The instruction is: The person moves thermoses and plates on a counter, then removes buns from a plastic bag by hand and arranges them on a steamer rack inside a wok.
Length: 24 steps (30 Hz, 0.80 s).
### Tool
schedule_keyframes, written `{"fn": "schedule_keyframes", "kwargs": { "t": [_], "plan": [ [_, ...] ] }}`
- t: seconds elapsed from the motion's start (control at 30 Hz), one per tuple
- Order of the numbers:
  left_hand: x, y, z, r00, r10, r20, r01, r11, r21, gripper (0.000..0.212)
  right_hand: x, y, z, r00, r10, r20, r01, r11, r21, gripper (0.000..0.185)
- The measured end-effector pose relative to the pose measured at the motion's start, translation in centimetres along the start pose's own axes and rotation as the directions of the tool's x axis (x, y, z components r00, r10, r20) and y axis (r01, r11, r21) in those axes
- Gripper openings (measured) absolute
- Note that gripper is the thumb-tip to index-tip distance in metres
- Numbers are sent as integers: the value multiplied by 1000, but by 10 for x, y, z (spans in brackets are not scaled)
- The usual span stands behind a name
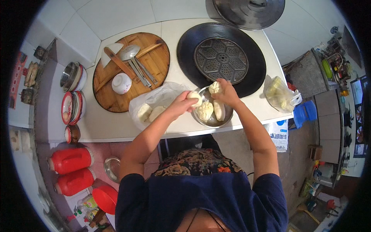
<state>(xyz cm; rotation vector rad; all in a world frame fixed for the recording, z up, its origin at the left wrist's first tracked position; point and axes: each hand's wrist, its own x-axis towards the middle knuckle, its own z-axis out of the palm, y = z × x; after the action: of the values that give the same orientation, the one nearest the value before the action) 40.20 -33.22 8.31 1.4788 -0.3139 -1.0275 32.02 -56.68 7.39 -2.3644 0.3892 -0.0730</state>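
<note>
My left hand (183, 105) grips a white steamed bun (194, 99) at the left rim of a metal bowl (214, 124). At the bowl's far side, my right hand (227, 93) has its fingers around a pleated bun (215, 88). Inside the bowl lie another pleated bun (205, 111) and a longer bun (219, 110). A thin plastic bag (162, 92) with more buns (144, 112) rests on the counter, partly behind my left forearm. Just beyond my right hand, a perforated steamer rack (221, 58) sits in a large black wok (185, 55).
Left on the counter, a round wooden lid (104, 92) bears a ladle (129, 52), a cleaver (111, 55) and an upturned bowl (121, 83). A pot lid (250, 13) leans on the back wall. A tied plastic bag (279, 95) stands at the right edge. Stacked bowls (74, 107) line the left.
</note>
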Motion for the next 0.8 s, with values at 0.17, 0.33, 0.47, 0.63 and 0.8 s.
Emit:
{"fn": "schedule_keyframes", "kwargs": {
  "t": [0.17,0.33,0.47,0.63,0.8],
  "plan": [
    [66,-38,30,967,135,-216,-98,980,175,51,2,14,9,997,-64,-41,61,995,-83,67],
    [93,-83,18,927,306,-215,-205,897,392,50,-2,9,-2,990,-137,21,139,986,-91,45],
    [69,-57,28,907,406,-112,-230,700,676,58,-8,40,-3,989,-132,-61,135,990,42,42],
    [30,-29,32,921,369,-127,-80,498,863,67,-28,64,9,986,-24,-165,41,994,99,40],
    [-61,-22,29,845,525,97,-363,431,826,40,-71,79,10,975,49,-216,-17,989,148,36]
  ]
}}
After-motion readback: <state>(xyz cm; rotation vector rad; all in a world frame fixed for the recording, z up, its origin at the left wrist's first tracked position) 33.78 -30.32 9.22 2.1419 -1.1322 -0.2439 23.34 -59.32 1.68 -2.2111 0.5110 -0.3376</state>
